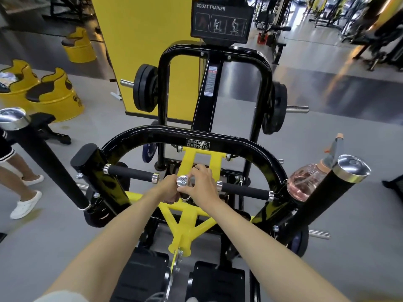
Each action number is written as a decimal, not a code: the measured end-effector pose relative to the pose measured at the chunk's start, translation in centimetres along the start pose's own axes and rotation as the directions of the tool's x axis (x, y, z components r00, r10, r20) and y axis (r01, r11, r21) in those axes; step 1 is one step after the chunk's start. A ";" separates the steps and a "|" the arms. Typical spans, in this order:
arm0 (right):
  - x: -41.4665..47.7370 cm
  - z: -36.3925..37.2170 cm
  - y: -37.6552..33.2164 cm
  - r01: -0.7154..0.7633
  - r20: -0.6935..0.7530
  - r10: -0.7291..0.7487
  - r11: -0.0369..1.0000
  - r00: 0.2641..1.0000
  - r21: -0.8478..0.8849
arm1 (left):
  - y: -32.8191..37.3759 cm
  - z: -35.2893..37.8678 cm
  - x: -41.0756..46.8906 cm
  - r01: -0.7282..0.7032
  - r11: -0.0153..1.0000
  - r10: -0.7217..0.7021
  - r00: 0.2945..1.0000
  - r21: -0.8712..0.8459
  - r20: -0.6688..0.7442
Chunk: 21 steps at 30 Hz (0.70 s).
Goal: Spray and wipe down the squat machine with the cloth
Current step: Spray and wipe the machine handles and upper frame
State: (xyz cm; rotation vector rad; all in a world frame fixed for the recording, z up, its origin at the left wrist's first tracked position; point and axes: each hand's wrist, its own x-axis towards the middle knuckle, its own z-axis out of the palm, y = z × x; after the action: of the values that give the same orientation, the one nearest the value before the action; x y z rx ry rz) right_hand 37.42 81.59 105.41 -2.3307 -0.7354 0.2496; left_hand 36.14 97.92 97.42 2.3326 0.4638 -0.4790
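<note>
The right hand (204,184) curls its fingers round the chrome-capped centre handle (182,182) just under the top. The left hand (169,191) wraps the same handle from the other side, its fingers mostly hidden. No cloth shows, and I cannot tell whether one is bunched under the palms. If the hands are bare, the handle gets rubbed, not wiped. Well to the right of that handle the spray bottle (304,182) perches on the squat machine (239,138) frame against a tall post (322,199). Jolting the handle could shake it off.
</note>
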 end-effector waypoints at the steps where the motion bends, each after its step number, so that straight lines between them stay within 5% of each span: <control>1: 0.0 0.0 0.0 0.006 0.000 -0.006 1.000 1.000 -0.010 | 0.3 0.0 -0.2 -0.013 1.000 0.013 1.000 -0.010 -0.002; 5: 0.1 -0.1 0.1 0.016 -0.016 -0.017 0.998 1.000 -0.054 | 2.0 -0.5 -1.5 0.024 0.894 -0.014 1.000 -0.447 0.025; 8: 0.1 -0.4 0.0 0.000 -0.002 0.000 0.997 1.000 -0.074 | 2.5 -1.7 -1.8 0.077 0.835 -0.010 0.992 -0.546 0.125; 15: 0.3 -0.1 -0.2 -0.070 0.015 0.071 0.996 0.997 -0.055 | 5.9 -5.4 -2.9 0.096 0.906 0.001 0.974 -0.413 0.227; 21: -0.9 0.5 -0.2 -0.059 -0.046 0.057 0.998 0.997 -0.030 | 9.4 -7.2 -3.7 0.044 0.995 -0.015 0.957 -0.091 0.291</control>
State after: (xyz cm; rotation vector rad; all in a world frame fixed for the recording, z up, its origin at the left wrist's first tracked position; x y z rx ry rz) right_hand 36.41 81.40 105.17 -2.3817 -0.6548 0.2124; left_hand 38.66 95.78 109.35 2.1200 0.3720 -0.7825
